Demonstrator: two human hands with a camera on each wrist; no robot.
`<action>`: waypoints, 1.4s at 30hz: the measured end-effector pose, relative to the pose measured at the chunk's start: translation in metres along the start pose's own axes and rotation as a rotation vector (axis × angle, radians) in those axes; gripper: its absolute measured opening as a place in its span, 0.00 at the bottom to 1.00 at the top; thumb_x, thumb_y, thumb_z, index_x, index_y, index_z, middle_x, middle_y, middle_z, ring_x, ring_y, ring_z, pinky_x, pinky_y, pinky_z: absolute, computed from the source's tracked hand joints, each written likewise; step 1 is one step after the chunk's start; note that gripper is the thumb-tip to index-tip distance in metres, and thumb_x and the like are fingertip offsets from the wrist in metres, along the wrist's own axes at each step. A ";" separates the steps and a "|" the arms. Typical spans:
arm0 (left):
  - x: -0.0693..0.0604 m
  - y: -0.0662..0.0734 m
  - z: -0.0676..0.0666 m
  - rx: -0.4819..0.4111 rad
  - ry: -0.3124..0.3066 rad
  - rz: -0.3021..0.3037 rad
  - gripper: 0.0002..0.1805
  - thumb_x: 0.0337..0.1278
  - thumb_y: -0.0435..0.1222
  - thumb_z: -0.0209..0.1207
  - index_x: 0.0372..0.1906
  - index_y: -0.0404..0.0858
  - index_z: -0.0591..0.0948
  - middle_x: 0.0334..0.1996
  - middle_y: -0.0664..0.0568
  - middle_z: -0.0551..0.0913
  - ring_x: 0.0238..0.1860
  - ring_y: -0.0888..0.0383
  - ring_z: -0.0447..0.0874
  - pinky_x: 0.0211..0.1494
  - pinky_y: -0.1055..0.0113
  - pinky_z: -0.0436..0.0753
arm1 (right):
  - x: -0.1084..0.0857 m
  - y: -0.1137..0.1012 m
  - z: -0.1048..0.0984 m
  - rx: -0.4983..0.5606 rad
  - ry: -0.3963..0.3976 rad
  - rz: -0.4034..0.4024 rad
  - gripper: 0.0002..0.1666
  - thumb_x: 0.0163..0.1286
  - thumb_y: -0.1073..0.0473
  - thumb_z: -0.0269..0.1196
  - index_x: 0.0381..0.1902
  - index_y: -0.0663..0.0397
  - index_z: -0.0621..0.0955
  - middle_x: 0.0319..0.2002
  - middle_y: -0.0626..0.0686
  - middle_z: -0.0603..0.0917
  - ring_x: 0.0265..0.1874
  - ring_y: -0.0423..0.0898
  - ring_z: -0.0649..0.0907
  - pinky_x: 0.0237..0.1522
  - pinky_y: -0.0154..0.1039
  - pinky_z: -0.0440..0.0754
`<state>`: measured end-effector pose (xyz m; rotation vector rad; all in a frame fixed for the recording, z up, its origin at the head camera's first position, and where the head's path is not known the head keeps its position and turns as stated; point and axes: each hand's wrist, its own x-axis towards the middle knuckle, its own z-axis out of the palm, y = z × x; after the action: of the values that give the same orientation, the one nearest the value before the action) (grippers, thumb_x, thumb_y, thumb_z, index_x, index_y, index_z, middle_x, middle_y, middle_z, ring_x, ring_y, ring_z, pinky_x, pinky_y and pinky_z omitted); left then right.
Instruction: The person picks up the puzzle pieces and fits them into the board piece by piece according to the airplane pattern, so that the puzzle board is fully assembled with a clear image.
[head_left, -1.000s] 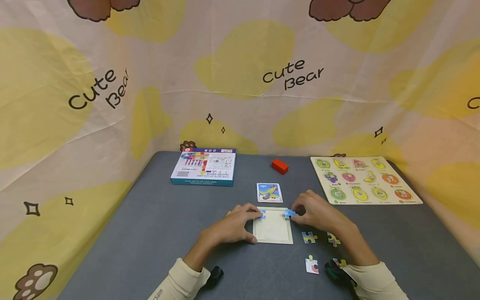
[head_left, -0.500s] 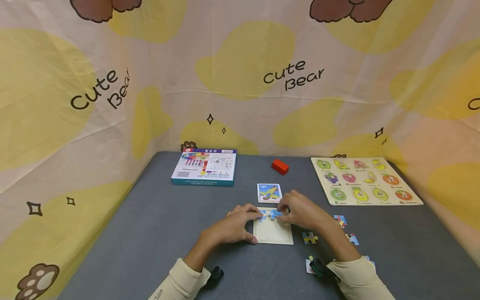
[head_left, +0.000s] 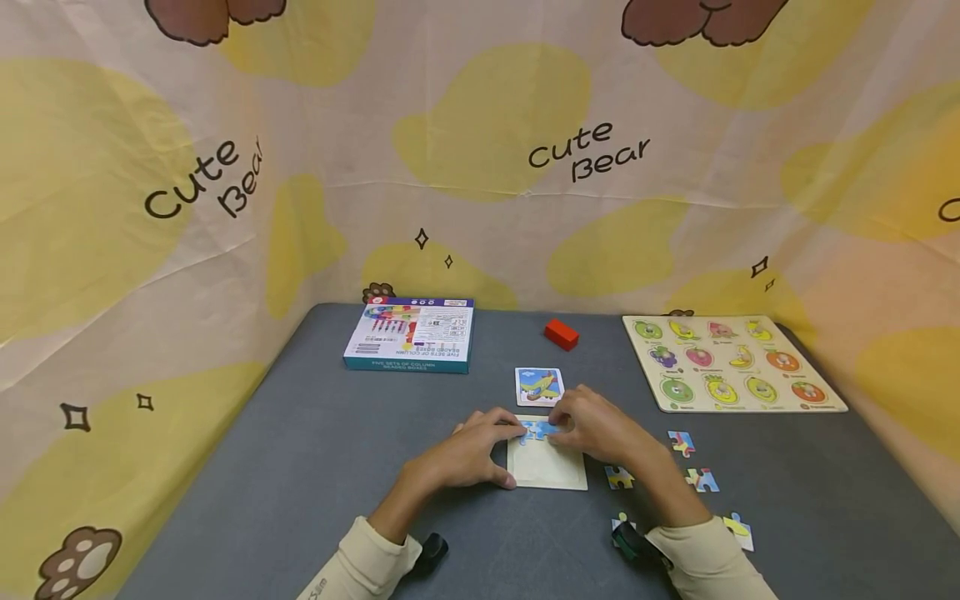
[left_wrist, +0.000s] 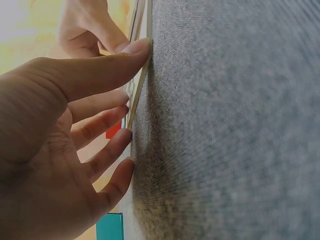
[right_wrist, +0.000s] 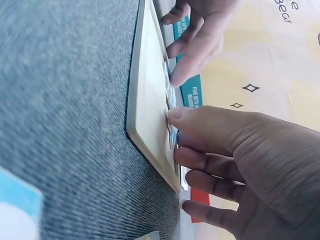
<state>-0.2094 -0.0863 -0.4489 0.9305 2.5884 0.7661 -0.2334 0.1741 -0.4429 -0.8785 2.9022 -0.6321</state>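
A pale wooden puzzle tray (head_left: 547, 468) lies on the grey table in front of me, with two blue jigsaw pieces along its far edge. My left hand (head_left: 467, 452) rests at the tray's left side: its index finger touches the left jigsaw piece (head_left: 524, 437), and its thumb (left_wrist: 135, 49) lies on the tray's edge. With thumb and fingers, my right hand (head_left: 603, 427) pinches the right jigsaw piece (head_left: 544, 427), which sits beside the left one. The fingers partly cover both pieces. Just beyond the tray is a picture card of a yellow plane (head_left: 539, 387).
Several loose jigsaw pieces (head_left: 702, 480) lie right of the tray, one partly under the right forearm. Farther back are a teal-edged box (head_left: 407, 335), a red block (head_left: 561, 334) and a fruit picture board (head_left: 735, 367). A patterned cloth (head_left: 480, 167) hangs behind and beside the table.
My right hand has moved left with the jigsaw piece, from the tray's right edge to beside the left piece. More loose pieces are uncovered at right. The left hand stays put.
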 end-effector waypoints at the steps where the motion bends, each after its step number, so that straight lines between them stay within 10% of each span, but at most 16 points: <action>1: 0.000 0.000 0.000 -0.001 0.000 -0.001 0.39 0.59 0.47 0.77 0.75 0.46 0.77 0.70 0.53 0.73 0.65 0.49 0.70 0.67 0.45 0.71 | 0.000 0.000 0.000 0.005 0.001 -0.005 0.11 0.65 0.53 0.77 0.41 0.51 0.91 0.38 0.44 0.85 0.42 0.43 0.77 0.47 0.45 0.77; 29: -0.001 0.013 -0.003 -0.016 -0.002 -0.049 0.36 0.61 0.41 0.75 0.74 0.44 0.78 0.71 0.53 0.73 0.68 0.49 0.69 0.71 0.44 0.69 | -0.003 -0.012 0.001 -0.042 0.056 0.009 0.08 0.64 0.58 0.77 0.41 0.49 0.94 0.38 0.45 0.87 0.42 0.44 0.81 0.44 0.46 0.79; 42: -0.002 0.019 0.000 -0.010 -0.100 -0.036 0.36 0.68 0.36 0.66 0.79 0.51 0.72 0.80 0.63 0.67 0.76 0.53 0.61 0.69 0.50 0.65 | -0.003 -0.010 0.003 -0.019 0.076 0.030 0.08 0.63 0.57 0.78 0.41 0.47 0.94 0.38 0.45 0.88 0.40 0.44 0.81 0.42 0.44 0.78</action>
<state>-0.1985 -0.0748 -0.4384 0.8929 2.5062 0.7041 -0.2249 0.1670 -0.4417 -0.8297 2.9876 -0.6501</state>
